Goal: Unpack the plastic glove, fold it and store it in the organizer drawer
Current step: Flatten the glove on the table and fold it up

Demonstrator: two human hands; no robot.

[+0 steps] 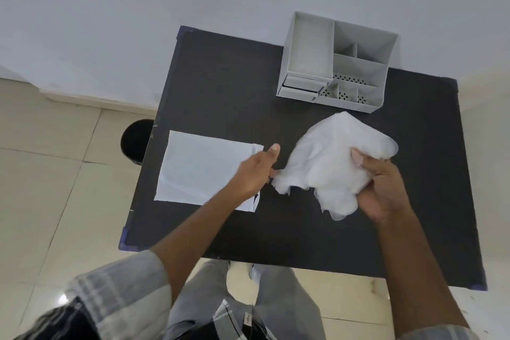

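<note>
A crumpled, translucent white plastic glove is held just above the dark table, right of centre. My right hand grips its near right side, thumb pressed into the plastic. My left hand pinches the glove's left tip between its fingers, thumb pointing up. The flat white packet lies on the table to the left, partly under my left wrist. The grey organizer stands at the far edge, with its two small drawers at the lower left front, both appearing slightly out.
The organizer has several open compartments, some with perforated floors. A black round bin stands on the tiled floor off the table's left edge. A white wall lies behind the table. My legs show below the near edge.
</note>
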